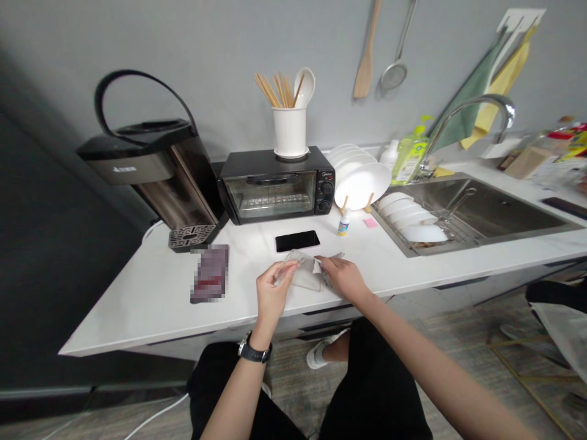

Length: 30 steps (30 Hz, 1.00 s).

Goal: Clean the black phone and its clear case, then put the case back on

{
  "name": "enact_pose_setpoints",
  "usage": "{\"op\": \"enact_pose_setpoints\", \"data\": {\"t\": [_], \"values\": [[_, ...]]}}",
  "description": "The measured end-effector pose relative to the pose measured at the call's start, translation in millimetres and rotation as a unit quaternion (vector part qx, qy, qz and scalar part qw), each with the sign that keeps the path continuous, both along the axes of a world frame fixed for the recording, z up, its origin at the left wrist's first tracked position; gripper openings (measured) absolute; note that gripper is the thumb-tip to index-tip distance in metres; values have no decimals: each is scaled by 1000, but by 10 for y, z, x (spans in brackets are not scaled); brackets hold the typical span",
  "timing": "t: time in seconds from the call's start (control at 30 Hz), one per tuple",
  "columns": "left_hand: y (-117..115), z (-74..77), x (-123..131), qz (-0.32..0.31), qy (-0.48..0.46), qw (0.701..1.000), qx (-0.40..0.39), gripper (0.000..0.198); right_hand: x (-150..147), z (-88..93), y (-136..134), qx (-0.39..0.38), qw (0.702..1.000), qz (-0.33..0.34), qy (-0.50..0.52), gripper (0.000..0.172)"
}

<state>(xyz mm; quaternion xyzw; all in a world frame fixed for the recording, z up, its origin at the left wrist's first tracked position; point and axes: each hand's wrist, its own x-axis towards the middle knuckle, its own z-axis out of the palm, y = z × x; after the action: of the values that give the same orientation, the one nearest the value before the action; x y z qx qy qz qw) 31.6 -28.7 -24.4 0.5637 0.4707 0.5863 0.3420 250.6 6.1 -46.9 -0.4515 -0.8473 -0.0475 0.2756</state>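
Between my two hands is a pale, thin, crumpled sheet or bag point(307, 278), partly see-through, just above the counter's front part. My left hand point(274, 286) pinches its left edge between thumb and fingers. On the opposite side, my right hand point(345, 278) grips the upper right part, fingers closed. Whether anything lies inside it I cannot tell. Right behind it lies a black phone point(297, 241). A small white bottle point(343, 222) with a blue and yellow label stands upright behind my right hand, with a pink slip point(370, 223) beside it.
A water dispenser point(160, 177) and toaster oven point(275, 189) stand along the wall. A purple, pixelated item point(211, 274) lies at left. Racked plates point(362, 183), a soap bottle point(410, 156) and a sink point(513, 211) holding white bowls point(408, 214) are at right.
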Motion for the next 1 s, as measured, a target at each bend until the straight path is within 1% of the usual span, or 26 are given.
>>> {"op": "enact_pose_setpoints", "data": {"t": [0.07,0.1,0.2,0.23,0.3,0.37,0.4,0.43,0.5,0.57,0.6,0.67,0.73,0.8,0.9,0.93,1.0], "values": [[9,76,73,-4,-20,1000,18,31,-124,-2,-33,-71,995,-11,76,35],[14,107,100,-6,-25,999,20,31,-172,3,-49,-101,986,-1,130,35],[19,176,119,-5,-6,1000,14,30,-247,47,-95,-156,945,37,285,39],[15,199,107,-2,8,1000,17,30,-254,77,-112,-160,931,28,328,42],[-2,250,74,2,43,998,35,26,-262,173,-150,-142,901,-20,408,48],[-25,304,60,3,90,994,53,23,-285,314,-195,-93,875,-62,471,50],[-34,323,65,1,115,992,59,22,-307,393,-217,-65,869,-68,486,49],[-37,333,78,-2,136,989,62,21,-337,470,-238,-42,874,-56,482,48],[-20,306,118,-4,156,986,66,20,-413,597,-273,-15,908,14,419,46],[26,214,152,6,151,987,62,23,-496,665,-296,6,940,94,329,44],[55,147,161,16,144,988,54,27,-534,678,-305,21,950,117,289,42],[108,0,162,16,120,992,26,29,-598,680,-321,52,965,120,226,42],[138,-132,151,-7,98,995,17,22,-634,683,-329,82,977,111,166,46],[141,-217,142,-17,86,996,18,18,-632,705,-320,108,980,129,103,48],[123,-252,148,-13,84,996,34,15,-544,754,-254,139,976,159,45,46],[118,-247,155,-12,89,995,39,15,-500,766,-227,143,977,155,41,45],[112,-236,172,-7,106,994,39,21,-426,779,-197,139,980,130,54,42]]}}
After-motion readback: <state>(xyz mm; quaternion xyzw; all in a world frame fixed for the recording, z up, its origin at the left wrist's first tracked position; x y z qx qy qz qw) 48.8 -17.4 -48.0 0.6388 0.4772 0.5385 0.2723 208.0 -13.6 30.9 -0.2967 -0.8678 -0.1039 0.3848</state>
